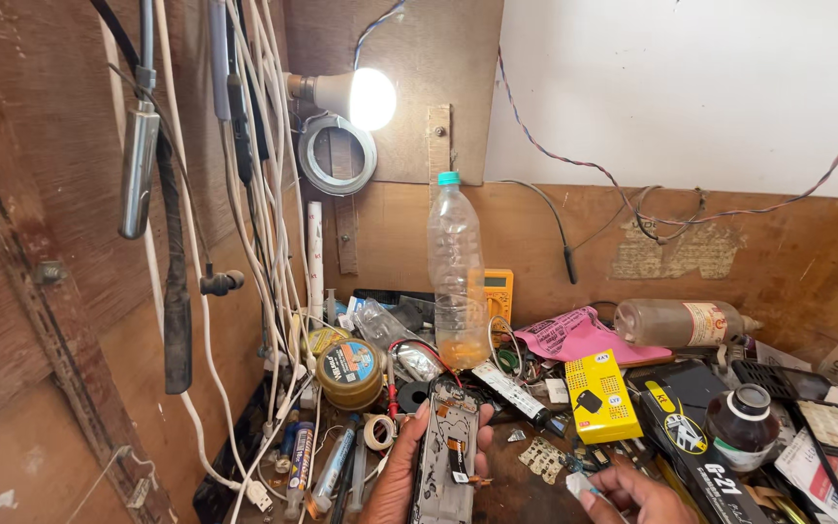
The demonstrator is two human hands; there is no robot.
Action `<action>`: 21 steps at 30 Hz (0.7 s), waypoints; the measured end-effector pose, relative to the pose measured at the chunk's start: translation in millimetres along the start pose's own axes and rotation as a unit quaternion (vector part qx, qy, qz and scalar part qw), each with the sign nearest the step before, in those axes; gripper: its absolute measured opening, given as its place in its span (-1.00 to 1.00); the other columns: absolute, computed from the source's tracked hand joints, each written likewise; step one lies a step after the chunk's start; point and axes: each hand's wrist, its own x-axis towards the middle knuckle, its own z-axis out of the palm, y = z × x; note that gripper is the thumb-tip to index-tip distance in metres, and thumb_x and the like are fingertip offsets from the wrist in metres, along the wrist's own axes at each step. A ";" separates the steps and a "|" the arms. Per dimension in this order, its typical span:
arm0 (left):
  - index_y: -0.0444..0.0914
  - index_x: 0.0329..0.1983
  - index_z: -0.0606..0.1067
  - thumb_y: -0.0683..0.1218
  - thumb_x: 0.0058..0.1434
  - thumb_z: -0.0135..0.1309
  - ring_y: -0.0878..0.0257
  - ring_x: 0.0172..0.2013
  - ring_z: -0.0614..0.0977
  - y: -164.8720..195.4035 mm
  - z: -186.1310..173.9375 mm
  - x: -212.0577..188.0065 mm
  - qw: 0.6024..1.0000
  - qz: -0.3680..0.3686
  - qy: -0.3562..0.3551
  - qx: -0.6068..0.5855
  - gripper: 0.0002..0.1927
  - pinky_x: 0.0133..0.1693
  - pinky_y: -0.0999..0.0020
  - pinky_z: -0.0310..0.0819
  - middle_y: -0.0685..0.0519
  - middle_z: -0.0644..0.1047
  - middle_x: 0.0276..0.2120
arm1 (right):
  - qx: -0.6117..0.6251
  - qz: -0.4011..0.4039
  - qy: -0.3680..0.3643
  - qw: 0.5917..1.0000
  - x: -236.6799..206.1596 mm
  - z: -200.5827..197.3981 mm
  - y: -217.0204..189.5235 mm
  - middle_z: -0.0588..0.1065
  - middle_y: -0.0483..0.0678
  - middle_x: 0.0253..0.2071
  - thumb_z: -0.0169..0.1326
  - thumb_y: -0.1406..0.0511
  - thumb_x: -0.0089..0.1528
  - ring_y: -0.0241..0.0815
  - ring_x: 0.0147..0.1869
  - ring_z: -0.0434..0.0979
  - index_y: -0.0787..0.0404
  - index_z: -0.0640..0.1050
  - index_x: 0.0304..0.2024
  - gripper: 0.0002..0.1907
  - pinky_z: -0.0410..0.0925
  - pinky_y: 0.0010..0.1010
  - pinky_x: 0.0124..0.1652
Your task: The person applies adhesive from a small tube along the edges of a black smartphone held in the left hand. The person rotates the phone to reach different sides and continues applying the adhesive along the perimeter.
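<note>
Opened phone frame sits upright in the left hand, fingers wrapped around its edges, low over the cluttered tabletop. Right hand pinches a small pale piece just beside it.

Both hands are low in front of the person, near the bottom of the view, with only the wrists showing behind them. The left hand is raised with its palm turned inward, fingers curled up and around what it holds: the thumb runs along the left side, and the fingertips show on the right edge. The right hand sits lower and further right, knuckles up, fingers bent and pinched together on something small and pale at its tip. The two hands are near each other without touching.
</note>
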 end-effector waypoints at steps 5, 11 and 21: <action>-0.38 0.28 0.39 0.18 0.24 0.05 0.07 -0.12 0.69 -0.7 2.2 -2.4 1.000 -0.008 0.014 -0.010 -0.30 -0.18 0.22 0.68 -0.24 0.59 0.10 | -0.047 -0.020 -0.013 0.999 -1.3 -9.3 -8.4 0.69 -0.17 -0.27 0.40 0.17 0.12 -0.39 -0.16 0.72 -0.03 0.70 -0.10 -0.71 0.50 -0.46 -0.08; -0.38 0.29 0.38 0.21 0.25 0.03 0.09 -0.10 0.67 -0.3 -2.8 0.6 1.000 0.002 -0.016 0.011 -0.29 -0.15 0.19 0.67 -0.22 0.58 0.12 | -0.138 -0.044 0.020 0.989 -18.7 -21.5 -38.9 0.65 -0.17 -0.12 0.33 0.20 0.16 -0.27 0.03 0.69 -0.08 0.67 -0.09 -0.74 0.48 -0.36 0.12; -0.32 0.31 0.36 0.21 0.23 -0.04 0.08 -0.11 0.70 -4.1 -12.4 7.5 0.994 0.025 0.054 0.095 -0.30 -0.11 0.18 0.65 -0.21 0.60 0.10 | -0.270 -0.074 0.075 0.957 -57.8 -39.5 -94.7 0.47 -0.11 -0.04 0.08 0.38 0.19 -0.10 0.18 0.47 -0.10 0.53 0.10 -0.57 0.35 -0.20 0.16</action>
